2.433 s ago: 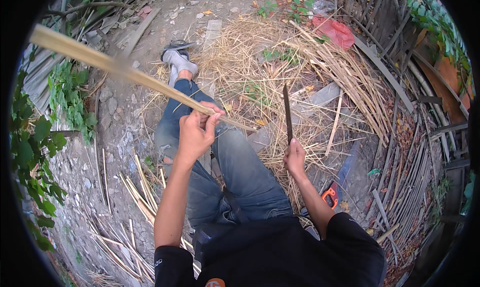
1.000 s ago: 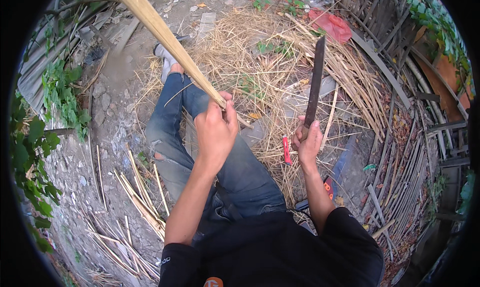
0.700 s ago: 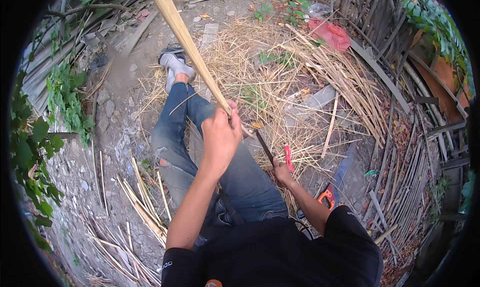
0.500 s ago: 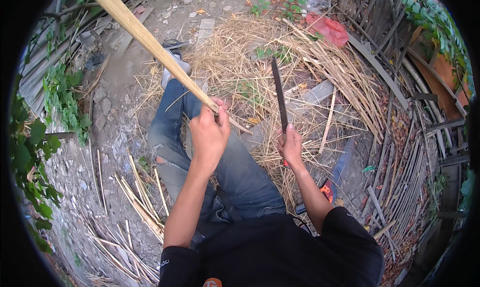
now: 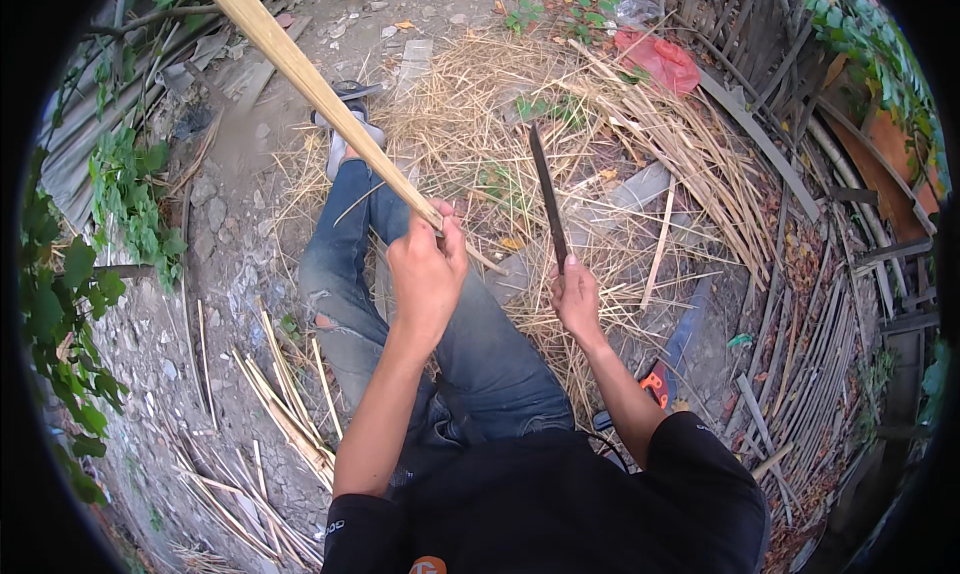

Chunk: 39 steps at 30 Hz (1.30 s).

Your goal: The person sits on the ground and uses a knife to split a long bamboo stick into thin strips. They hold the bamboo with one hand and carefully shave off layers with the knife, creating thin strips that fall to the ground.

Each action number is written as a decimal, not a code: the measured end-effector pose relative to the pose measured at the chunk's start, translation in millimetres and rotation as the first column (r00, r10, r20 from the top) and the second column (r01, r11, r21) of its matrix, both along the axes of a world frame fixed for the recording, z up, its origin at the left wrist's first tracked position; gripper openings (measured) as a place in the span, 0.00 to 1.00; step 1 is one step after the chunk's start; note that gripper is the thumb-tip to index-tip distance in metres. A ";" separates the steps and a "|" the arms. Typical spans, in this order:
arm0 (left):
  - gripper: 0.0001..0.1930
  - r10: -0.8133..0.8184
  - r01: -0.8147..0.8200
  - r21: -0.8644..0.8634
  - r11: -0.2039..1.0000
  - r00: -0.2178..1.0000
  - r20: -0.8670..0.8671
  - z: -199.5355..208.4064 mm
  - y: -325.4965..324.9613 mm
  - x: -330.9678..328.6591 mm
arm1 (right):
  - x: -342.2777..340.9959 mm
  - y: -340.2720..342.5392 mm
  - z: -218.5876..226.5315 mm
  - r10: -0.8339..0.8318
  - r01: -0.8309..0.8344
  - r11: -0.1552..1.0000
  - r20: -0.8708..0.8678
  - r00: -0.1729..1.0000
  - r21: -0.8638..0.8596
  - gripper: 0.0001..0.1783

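Observation:
A long, pale yellow bamboo strip (image 5: 320, 96) slants from the upper left down to my left hand (image 5: 430, 279), whose fingers are closed round its near end. My right hand (image 5: 577, 299) grips a machete with a long dark blade (image 5: 547, 194). The blade points up and slightly left, apart from the strip; its handle is mostly hidden by the hand. Both hands are over my outstretched legs in worn blue jeans (image 5: 480, 334), the right one just beyond their right side.
Thin shavings (image 5: 450, 104) cover the ground ahead, beside a pile of split strips (image 5: 690, 154) and a red plastic bag (image 5: 660, 62). A handsaw (image 5: 686, 329) with an orange handle lies by my right forearm. More strips (image 5: 285, 409) lie at my left. Stick fencing (image 5: 740, 24) stands at the right.
The machete has swung a little to the left, its tip slightly lower. My left hand and the bamboo strip have shifted slightly right in view. Both grips are kept.

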<state>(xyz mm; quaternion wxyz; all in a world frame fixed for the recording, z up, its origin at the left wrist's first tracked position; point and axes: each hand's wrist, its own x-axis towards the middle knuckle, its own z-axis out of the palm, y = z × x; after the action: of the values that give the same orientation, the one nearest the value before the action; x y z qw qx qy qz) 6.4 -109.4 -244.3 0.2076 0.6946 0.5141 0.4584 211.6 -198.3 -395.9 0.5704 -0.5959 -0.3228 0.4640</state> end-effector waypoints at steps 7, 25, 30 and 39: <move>0.07 -0.039 0.037 -0.041 0.998 0.998 -0.051 9.8 -5.6 15.4 | 11.3 -80.4 -185.3 0.375 -0.106 0.892 0.592 0.713 -0.439 0.30; 0.06 -0.036 0.036 0.043 0.998 0.999 0.016 -3.4 -10.5 3.4 | 15.8 -51.6 -132.5 0.142 -0.004 0.968 0.536 0.832 -0.250 0.33; 0.07 0.022 -0.022 -0.003 1.000 0.997 0.070 -6.1 -7.3 -9.2 | 7.9 -11.4 31.2 -0.090 0.097 0.979 -0.047 0.995 0.177 0.23; 0.07 0.009 -0.009 0.012 1.000 0.998 0.059 -5.3 3.2 -0.1 | -10.1 -99.1 -206.1 0.238 0.049 0.878 0.522 0.819 -0.477 0.39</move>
<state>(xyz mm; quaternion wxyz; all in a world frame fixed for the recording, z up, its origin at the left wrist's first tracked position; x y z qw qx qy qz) 6.3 -106.2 -249.7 0.2165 0.6796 0.5081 0.4829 201.5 -297.4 -602.0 0.2625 -0.8087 -0.3850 0.3590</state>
